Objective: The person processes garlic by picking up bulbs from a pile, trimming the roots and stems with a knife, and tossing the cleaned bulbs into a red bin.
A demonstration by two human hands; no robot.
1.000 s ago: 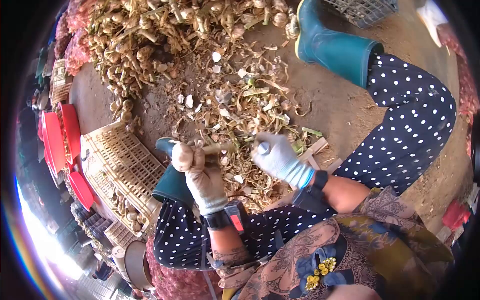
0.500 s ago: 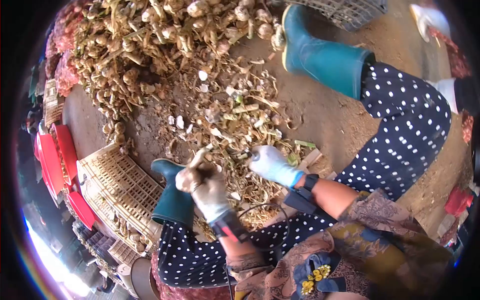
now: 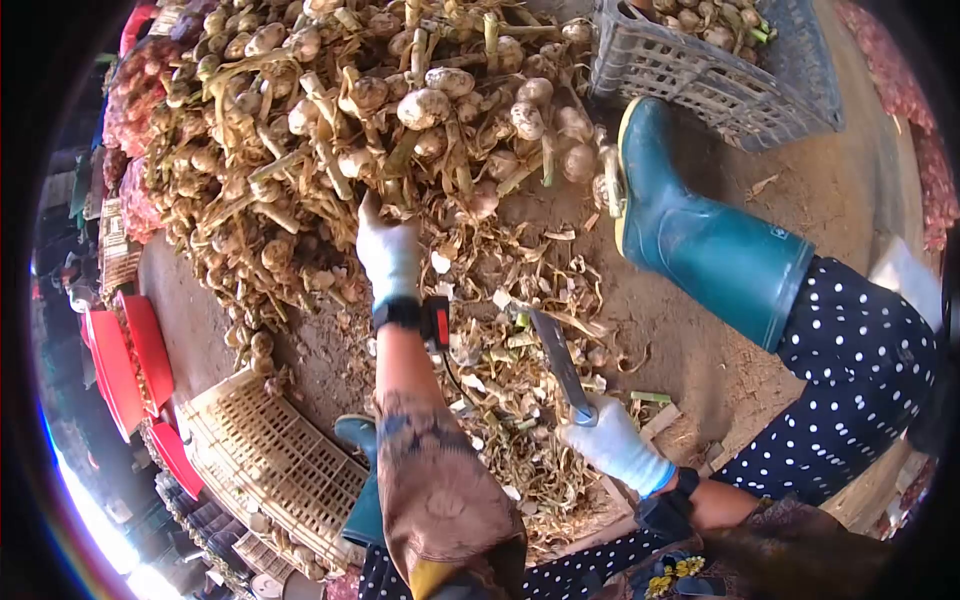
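The left hand (image 3: 388, 255) no longer holds a trimmed bulb; it now stretches out to the garlic pile (image 3: 330, 110), gloved fingers curling onto a stalk at its near edge. The right hand (image 3: 612, 445) stays back, fingers clamped on the knife (image 3: 556, 358), blade raised over the trimmings (image 3: 500, 400). 1 bulb looks finished, another being fetched.

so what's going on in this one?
A seated person in gloves is working through garlic on the ground. The left hand reaches out into the garlic pile, fingers on the stalks. The right hand holds a knife over the trimmings. A cream crate sits at the left and a grey crate holding garlic by the boot.
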